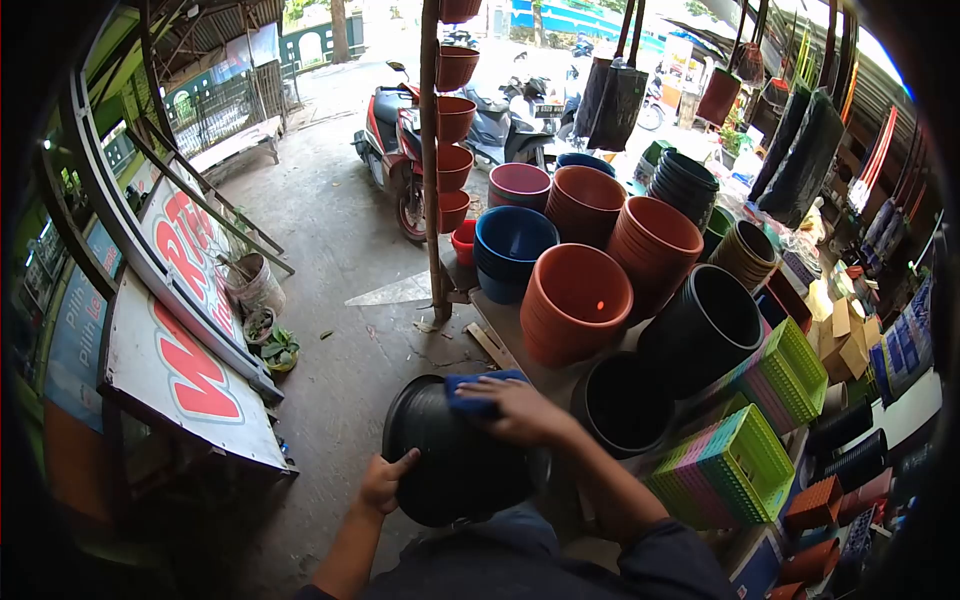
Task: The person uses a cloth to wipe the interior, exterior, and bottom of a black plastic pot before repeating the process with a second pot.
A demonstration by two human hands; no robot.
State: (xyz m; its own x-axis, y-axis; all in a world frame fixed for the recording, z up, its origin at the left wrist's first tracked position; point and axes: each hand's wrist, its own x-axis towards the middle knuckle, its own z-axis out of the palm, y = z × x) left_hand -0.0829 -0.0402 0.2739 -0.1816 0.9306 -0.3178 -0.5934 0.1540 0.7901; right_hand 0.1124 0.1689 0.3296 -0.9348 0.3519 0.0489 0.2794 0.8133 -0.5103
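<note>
Low in view near centre, black pot held tilted, probably so its surface faces right hand within easy reach. Left hand at pot's left side, likely steadying it against other hand's push. Orange pots stand nested beyond, to right, presumably to save space; plastic baskets nested too. Grip: left closed on pot's edge, thumb on near face, fingers mostly hidden. Right open, laid flat over blue cloth, which rests against pot's far side.
</note>
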